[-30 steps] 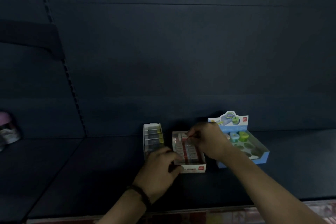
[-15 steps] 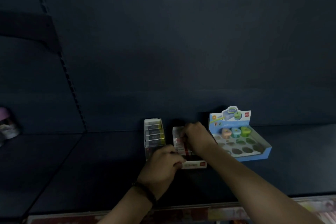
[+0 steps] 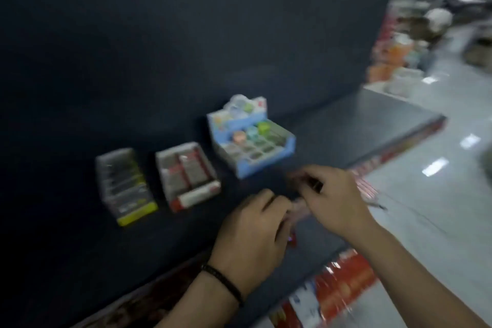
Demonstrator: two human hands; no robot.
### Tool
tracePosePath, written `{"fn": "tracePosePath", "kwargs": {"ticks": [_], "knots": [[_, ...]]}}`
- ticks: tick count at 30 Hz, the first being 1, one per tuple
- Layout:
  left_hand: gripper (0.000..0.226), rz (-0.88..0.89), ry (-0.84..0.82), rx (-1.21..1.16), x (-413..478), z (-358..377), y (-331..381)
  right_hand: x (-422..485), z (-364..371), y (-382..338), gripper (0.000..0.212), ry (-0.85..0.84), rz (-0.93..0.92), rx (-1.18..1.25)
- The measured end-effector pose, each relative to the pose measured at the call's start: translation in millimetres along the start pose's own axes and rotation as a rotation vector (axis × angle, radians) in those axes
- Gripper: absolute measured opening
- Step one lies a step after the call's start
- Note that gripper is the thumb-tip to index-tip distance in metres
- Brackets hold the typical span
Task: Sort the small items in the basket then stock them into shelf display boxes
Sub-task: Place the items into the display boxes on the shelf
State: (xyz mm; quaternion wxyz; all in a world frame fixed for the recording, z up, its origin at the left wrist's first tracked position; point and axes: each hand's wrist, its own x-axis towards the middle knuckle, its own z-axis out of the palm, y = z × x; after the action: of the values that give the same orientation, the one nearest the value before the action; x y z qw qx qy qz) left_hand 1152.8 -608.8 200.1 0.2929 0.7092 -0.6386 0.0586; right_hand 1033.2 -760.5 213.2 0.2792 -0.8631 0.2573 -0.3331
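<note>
Hands had left the red-fronted display box (image 3: 187,176), where half a second earlier both were working inside it. They had come away toward the shelf's (image 3: 346,136) front edge, and the view had swung right toward the aisle floor (image 3: 439,194). The left hand (image 3: 255,231) was curled shut; something small and pale showed at its fingertips, too blurred to name. The right hand (image 3: 332,197) was pinched closed just beside it, perhaps on a dark item; I could not tell. Three boxes stood in a row toward the shelf's back: the yellow-fronted box (image 3: 125,186), the red-fronted one and the blue sharpener box (image 3: 253,141), which was mostly unfilled. The basket was not in view. In my judgement, that placement was finished and the person was turning for more stock.
</note>
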Motion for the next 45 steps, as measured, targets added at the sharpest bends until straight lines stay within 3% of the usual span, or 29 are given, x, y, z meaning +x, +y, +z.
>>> {"fn": "tracePosePath", "kwargs": {"ticks": [6, 9, 14, 19, 25, 32, 37, 42, 45], "knots": [[0.012, 0.273, -0.419, -0.086, -1.8, 130.8, 100.9, -205.1, -98.4, 115.2, 0.034, 0.072, 0.677, -0.109], [0.014, 0.437, -0.62, -0.128, -12.8, 187.4, 164.6, -316.8, -154.1, 139.4, 0.026, 0.159, 0.998, -0.096], [0.022, 0.666, -0.866, -0.139, -35.8, 262.6, 280.2, -490.6, -221.9, 158.1, 0.018, 0.354, 1.326, -0.144], [0.024, 0.807, -1.013, -0.058, -52.3, 344.9, 388.3, -630.6, -261.7, 200.6, 0.014, 0.636, 1.64, 0.005], [0.028, 0.86, -1.187, 0.05, -91.4, 496.1, 517.7, -787.6, -282.1, 334.4, 0.007, 0.733, 1.818, 0.232], [0.037, 0.822, -1.358, 0.091, -165.8, 701.7, 580.2, -854.1, -270.8, 507.5, 0.008, 0.861, 1.88, 0.398], [0.054, 0.811, -1.37, 0.132, -226.0, 844.5, 604.0, -897.0, -199.4, 660.7, 0.006, 0.93, 1.903, 0.565], [0.079, 0.822, -1.244, 0.222, -272.3, 965.8, 602.1, -935.4, -133.8, 788.5, 0.032, 0.912, 1.974, 0.629], [0.078, 0.9, -1.136, 0.176, -290.3, 1014.3, 594.2, -950.5, -103.0, 845.8, 0.042, 0.914, 1.975, 0.586]]}}
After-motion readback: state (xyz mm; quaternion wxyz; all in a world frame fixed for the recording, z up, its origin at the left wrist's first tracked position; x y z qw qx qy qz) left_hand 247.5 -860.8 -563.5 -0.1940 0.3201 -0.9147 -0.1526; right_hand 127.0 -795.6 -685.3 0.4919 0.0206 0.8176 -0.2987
